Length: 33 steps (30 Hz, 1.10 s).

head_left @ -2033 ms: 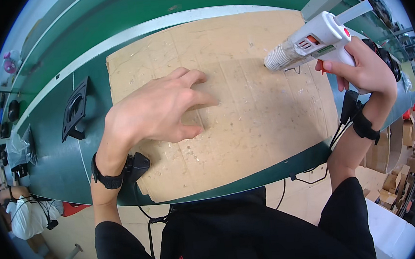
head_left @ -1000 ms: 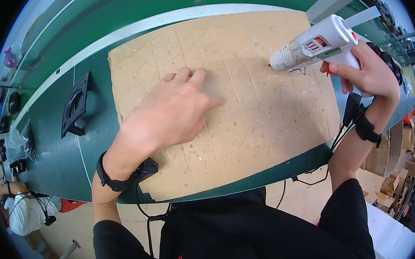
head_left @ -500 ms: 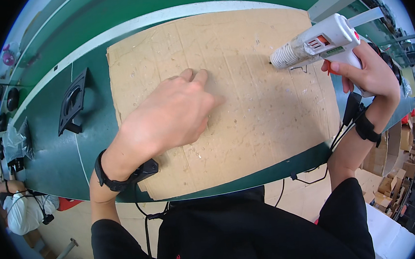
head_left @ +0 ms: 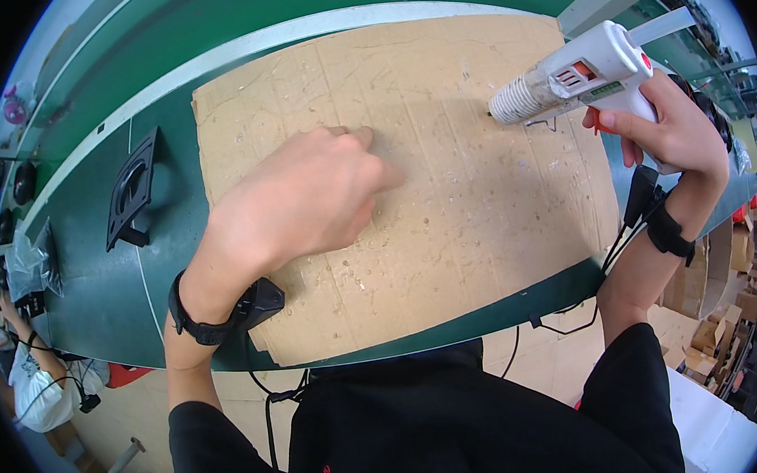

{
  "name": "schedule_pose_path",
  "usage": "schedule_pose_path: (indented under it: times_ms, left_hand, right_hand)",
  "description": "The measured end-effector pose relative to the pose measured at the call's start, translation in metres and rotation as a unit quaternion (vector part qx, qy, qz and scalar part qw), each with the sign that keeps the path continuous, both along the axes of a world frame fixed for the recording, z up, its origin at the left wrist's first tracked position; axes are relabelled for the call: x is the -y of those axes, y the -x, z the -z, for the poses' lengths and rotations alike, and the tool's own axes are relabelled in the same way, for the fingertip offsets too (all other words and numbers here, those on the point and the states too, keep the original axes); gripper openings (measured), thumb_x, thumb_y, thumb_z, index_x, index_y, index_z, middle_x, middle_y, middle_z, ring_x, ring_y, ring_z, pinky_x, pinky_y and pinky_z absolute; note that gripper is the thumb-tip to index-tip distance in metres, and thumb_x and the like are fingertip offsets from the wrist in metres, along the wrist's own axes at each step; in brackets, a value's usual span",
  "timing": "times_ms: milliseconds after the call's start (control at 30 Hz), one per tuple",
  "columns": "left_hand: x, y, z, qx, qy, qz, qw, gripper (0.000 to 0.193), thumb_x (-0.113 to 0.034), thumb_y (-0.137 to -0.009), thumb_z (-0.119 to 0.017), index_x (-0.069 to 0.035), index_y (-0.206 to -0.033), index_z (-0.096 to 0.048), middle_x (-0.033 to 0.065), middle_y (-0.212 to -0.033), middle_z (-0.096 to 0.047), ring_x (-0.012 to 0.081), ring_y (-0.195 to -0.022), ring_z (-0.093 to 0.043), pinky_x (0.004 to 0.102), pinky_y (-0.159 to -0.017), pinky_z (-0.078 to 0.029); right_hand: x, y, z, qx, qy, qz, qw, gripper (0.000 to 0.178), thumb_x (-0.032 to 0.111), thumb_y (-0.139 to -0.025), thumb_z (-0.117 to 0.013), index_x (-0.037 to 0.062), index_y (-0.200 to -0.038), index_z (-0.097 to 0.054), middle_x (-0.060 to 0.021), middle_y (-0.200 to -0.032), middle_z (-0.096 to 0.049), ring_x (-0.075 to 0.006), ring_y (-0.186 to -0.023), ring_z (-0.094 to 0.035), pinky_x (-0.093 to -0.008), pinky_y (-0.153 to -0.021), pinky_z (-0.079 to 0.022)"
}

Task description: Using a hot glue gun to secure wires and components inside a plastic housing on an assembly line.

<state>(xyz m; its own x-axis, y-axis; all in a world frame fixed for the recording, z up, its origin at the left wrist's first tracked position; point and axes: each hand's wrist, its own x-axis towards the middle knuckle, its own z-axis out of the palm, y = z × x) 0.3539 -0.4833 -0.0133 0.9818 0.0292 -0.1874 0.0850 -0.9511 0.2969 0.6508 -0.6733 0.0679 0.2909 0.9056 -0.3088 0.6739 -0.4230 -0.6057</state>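
Over the left part of a worn cardboard sheet (head_left: 484,219) is my left hand (head_left: 304,193), its back toward me. Its fingers bend down toward the cardboard; their tips are mostly hidden and a little blurred, and nothing shows in them. My right hand (head_left: 677,128) grips a white hot glue gun (head_left: 592,64) by its handle, with fingers at the red trigger. The gun's nozzle points left above the sheet, and a pale glue stick (head_left: 662,26) juts from its back end.
A black square frame (head_left: 133,189) with a round opening stands tilted on the green table (head_left: 90,304), left of the cardboard. A clear plastic bag (head_left: 32,259) lies farther left. At the lower left is another person's arm (head_left: 46,356). Cardboard boxes (head_left: 707,344) sit at the lower right.
My left hand has shifted slightly left and its fingertips are less visible. The glue gun has moved a touch left in my right hand. The other person's arm at the left has risen.
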Motion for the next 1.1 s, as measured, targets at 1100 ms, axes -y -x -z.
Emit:
schedule_pose_path:
  times_ms: [1100]
  left_hand:
    - [-0.009,-0.005,0.007,0.035,0.005,-0.001,0.999,0.027,-0.008,-0.076,-0.066,-0.008,-0.101,-0.074,0.0142,-0.094,-0.064,0.0350,-0.079,-0.067,0.0423,-0.074,-0.055]
  right_hand:
    - [0.002,-0.002,0.002,-0.005,-0.003,0.001,1.000,0.037,0.029,-0.091,-0.074,-0.0045,-0.103,-0.065,-0.0065,-0.078,-0.066,-0.0121,-0.051,-0.061,-0.0252,-0.045,-0.049]
